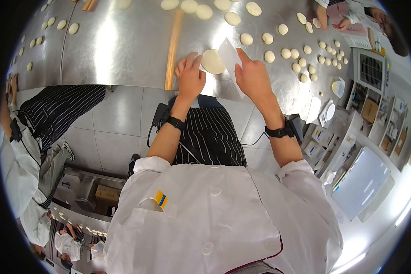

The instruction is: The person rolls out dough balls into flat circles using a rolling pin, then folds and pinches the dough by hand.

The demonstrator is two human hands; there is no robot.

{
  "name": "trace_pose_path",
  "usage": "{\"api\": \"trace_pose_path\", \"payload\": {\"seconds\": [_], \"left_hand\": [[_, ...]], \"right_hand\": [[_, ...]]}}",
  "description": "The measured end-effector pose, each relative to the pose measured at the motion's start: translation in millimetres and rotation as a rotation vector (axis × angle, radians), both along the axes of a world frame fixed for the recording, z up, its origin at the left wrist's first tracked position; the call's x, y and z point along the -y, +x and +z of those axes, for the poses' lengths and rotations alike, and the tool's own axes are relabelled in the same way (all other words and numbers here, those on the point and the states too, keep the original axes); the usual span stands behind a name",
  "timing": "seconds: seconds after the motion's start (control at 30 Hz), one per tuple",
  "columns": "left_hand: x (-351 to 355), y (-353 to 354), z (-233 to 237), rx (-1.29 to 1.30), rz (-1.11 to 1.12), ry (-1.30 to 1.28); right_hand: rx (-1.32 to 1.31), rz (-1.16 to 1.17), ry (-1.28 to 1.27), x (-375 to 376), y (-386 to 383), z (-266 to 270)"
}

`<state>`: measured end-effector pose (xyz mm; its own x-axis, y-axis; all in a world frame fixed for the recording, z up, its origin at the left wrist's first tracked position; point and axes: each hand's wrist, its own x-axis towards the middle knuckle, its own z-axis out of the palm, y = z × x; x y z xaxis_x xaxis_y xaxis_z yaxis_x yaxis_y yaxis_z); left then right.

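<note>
My right hand (253, 75) grips a white dough scraper (229, 57), its flat blade tilted over the right edge of a flattened dough round (212, 62). At the round's left side, my left hand (190, 75) rests with its fingers apart and bent, thumb side right by the dough's edge. A wooden rolling pin (173, 50) lies lengthwise just left of that hand on the steel table (137, 45).
Several dough balls (269, 56) are scattered to the right, more dough pieces (204, 12) along the far side and left. A scale (328, 111) and a white tub (338, 88) stand at the right. Co-workers (27, 160) are at left and upper right.
</note>
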<state>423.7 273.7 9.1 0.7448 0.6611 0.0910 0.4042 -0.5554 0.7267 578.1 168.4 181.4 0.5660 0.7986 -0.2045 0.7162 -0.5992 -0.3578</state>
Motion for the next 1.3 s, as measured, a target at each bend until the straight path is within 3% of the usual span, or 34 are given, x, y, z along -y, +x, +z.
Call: {"api": "trace_pose_path", "payload": {"seconds": [0.27, 0.77, 0.83, 1.3], "left_hand": [[-2, 1, -4, 0.006, 0.010, -0.023], [-3, 1, -3, 0.007, 0.013, -0.054], [-5, 2, -5, 0.003, 0.014, -0.052], [-3, -11, -3, 0.010, 0.015, -0.113]], "right_hand": [[0.048, 0.093, -0.034, -4, -2, -13], [-0.042, -0.020, -0.036, 18, -24, -7], [0.021, 0.067, -0.057, 20, -29, -11], [-0.017, 0.101, -0.003, 9, -38, -8]]}}
